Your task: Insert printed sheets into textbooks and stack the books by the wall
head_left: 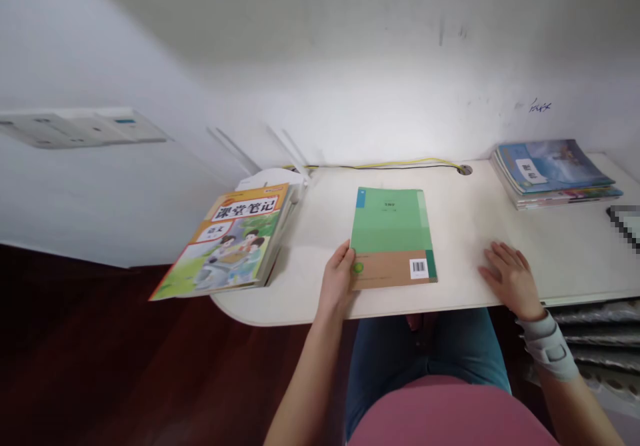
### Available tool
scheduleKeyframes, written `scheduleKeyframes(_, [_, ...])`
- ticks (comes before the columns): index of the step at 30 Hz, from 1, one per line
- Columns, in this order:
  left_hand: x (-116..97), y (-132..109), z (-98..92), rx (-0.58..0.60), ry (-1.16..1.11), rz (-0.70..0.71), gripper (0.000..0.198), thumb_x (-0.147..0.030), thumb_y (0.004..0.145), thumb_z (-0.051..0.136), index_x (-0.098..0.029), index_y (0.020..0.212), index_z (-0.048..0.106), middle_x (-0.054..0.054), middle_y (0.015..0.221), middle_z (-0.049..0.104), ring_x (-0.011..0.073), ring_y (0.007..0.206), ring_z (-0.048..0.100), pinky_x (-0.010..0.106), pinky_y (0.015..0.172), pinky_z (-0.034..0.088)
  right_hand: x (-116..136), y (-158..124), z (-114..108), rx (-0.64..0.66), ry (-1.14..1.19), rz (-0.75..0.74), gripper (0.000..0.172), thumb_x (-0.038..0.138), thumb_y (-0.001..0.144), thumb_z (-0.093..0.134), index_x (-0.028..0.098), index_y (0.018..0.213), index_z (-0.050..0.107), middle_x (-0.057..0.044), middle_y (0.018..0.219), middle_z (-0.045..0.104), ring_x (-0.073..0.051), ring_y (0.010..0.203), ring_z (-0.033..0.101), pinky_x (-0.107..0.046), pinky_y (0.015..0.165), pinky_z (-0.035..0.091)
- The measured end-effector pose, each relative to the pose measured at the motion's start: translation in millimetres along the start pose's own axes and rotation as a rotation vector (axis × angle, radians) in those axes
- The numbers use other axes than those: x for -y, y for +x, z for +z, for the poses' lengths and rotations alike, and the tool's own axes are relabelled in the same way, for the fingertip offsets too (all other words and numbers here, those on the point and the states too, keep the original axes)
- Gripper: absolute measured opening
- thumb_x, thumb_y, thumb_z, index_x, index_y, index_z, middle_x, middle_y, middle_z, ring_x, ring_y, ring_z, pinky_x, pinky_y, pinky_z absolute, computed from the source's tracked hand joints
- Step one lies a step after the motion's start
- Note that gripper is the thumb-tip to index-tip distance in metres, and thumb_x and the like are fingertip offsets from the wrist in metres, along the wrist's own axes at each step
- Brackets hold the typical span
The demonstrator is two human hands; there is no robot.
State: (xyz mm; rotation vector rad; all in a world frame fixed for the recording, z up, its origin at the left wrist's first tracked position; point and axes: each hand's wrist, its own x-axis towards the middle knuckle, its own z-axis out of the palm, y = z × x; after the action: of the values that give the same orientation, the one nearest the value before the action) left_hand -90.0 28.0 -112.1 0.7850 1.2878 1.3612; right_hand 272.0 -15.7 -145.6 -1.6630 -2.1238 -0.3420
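Note:
A thin green textbook with a brown band and a barcode lies on the white desk in front of me. My left hand pinches its lower left edge, the thumb on the cover and the other fingers partly hidden. To the right of the book, apart from it, my right hand rests flat on the desktop with its fingers stretched out, holding nothing. A wristband wraps the right wrist.
On the left, a stack topped by a colourful workbook overhangs the desk edge, beside a white router. Yellow and black cables run along the wall to a desk hole. A blue-topped book stack sits at right.

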Motion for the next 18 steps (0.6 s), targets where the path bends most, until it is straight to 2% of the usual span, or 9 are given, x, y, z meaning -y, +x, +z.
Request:
scheduleKeyframes(3, [0,3,-9.7,-0.045,0.359,0.169,0.036,-0.032,0.079,0.057,-0.019,0.112,0.063,0.007,0.113,0.067,0.0207,0.107,0.06,0.034,0.093,0.045,-1,0,1,-0.003,0.011,0.005,0.036,0.041,0.089,0.05,0.017,0.114,0.062,-0.013,0.127,0.059,-0.027,0.121,0.05,-0.046,0.1,0.035])
scheduleKeyframes(6, [-4,8,-14.2,-0.089,0.648,0.267,0.038,-0.028,0.084,0.049,-0.018,0.118,0.061,0.009,0.124,0.062,0.0219,0.117,0.054,0.038,0.103,0.036,-2,-1,1,0.0,0.015,0.002,0.037,0.041,0.089,0.049,0.017,0.115,0.062,-0.014,0.127,0.059,-0.027,0.121,0.05,-0.046,0.101,0.036])
scheduleKeyframes(10, [-6,12,-14.6,-0.109,0.854,0.323,0.041,-0.027,0.088,0.04,-0.014,0.123,0.057,0.013,0.125,0.061,0.0237,0.113,0.057,0.041,0.099,0.041,-3,-2,1,0.0,0.025,0.005,0.037,0.041,0.089,0.049,0.018,0.115,0.062,-0.014,0.127,0.059,-0.027,0.121,0.051,-0.046,0.1,0.036])
scheduleKeyframes(13, [-8,8,-12.2,-0.136,1.096,0.425,0.041,-0.025,0.09,0.037,-0.013,0.125,0.056,0.015,0.124,0.06,0.0263,0.113,0.056,0.045,0.096,0.043,-4,-2,1,-0.001,0.012,0.003,0.037,0.042,0.089,0.049,0.018,0.114,0.062,-0.013,0.127,0.059,-0.028,0.12,0.051,-0.046,0.1,0.036])
scheduleKeyframes(16, [-10,-2,-7.5,-0.233,1.419,0.509,0.044,-0.033,0.09,0.043,-0.008,0.124,0.056,0.022,0.133,0.051,0.0348,0.121,0.047,0.052,0.096,0.041,-4,-2,0,0.003,0.005,-0.006,0.038,0.042,0.089,0.049,0.016,0.114,0.062,-0.014,0.127,0.059,-0.028,0.12,0.051,-0.046,0.1,0.037])
scheduleKeyframes(18, [-9,-10,-3.7,-0.264,1.585,0.502,0.052,-0.043,0.088,0.047,-0.006,0.122,0.057,0.024,0.141,0.04,0.0405,0.129,0.037,0.059,0.099,0.035,-5,-2,0,0.004,0.009,-0.007,0.038,0.041,0.089,0.049,0.016,0.115,0.062,-0.014,0.127,0.059,-0.028,0.12,0.051,-0.047,0.1,0.037])
